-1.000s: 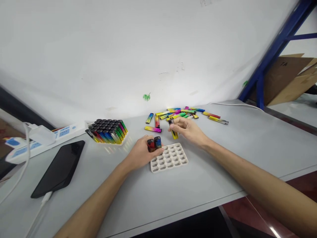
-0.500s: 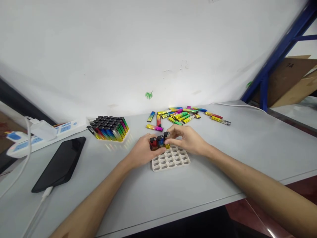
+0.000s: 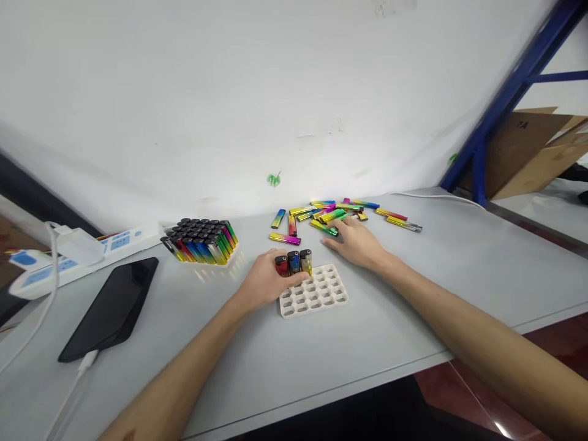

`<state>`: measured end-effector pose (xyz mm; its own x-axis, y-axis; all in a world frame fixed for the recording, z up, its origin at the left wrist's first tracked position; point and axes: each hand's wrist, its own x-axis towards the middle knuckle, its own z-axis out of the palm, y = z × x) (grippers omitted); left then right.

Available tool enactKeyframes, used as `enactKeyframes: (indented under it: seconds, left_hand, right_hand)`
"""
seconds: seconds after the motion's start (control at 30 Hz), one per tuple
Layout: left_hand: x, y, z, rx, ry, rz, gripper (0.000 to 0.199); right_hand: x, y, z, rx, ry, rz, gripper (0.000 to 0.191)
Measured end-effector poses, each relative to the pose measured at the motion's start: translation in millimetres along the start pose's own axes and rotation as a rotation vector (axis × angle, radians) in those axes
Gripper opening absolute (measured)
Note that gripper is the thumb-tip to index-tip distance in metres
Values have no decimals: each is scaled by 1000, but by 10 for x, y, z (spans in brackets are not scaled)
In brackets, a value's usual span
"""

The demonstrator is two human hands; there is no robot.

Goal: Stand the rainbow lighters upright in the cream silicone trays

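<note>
A white tray [image 3: 340, 300] with rows of oval holes lies on the table. Three lighters stand upright in its far left row: a red lighter [image 3: 282, 266], a blue lighter [image 3: 294, 263] and a silver-yellow lighter [image 3: 306, 262]. My left hand [image 3: 265, 280] is closed around them, thumb across their front and the other fingers mostly hidden behind. Beyond the tray, my right hand [image 3: 351, 242] reaches over the loose pile of shiny lighters [image 3: 328, 214]. Its thumb is apart from its fingers, whose tips meet the pile near a green lighter [image 3: 324, 228].
Another tray packed with upright lighters [image 3: 202, 241] stands to the left. A black phone [image 3: 110, 309] on a white cable lies beside a power strip [image 3: 114, 242]. The wall [image 3: 220, 122] closes the back; a blue metal frame [image 3: 482, 147] and cardboard boxes [image 3: 519, 150] are at right.
My right hand has let go of the silver-yellow lighter in the tray and moved away to the loose pile. My left hand has stayed at the upright lighters.
</note>
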<state>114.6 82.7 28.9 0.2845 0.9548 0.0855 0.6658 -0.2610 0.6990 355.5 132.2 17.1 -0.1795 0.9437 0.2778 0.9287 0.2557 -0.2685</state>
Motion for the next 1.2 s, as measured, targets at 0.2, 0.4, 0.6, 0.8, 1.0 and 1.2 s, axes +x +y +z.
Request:
enactKeyframes:
  seconds: [0.2,0.4,0.6,0.8,1.0,1.2]
  left_hand:
    - [27,-35,-111,29,25,-103,41]
    - [29,-80,-145,32,5,-143,41]
    - [-3,-27,-130,0,-11,-103,35]
    - [-47,57,-97,6,-40,-74,34]
    - [-48,58,-86,-8,-46,-75,34]
    - [-43,33,-92,17,-54,-54,34]
  right_hand:
    - [-1,57,0,-30,-16,145,35]
    - [69,165,-109,221,110,165,21]
    - [83,146,-301,1093,245,244,29]
    - [43,34,-216,1197,32,311,33]
    - [14,7,-123,1162,-50,242,34]
    - [-3,-36,-115,1266,-152,256,41]
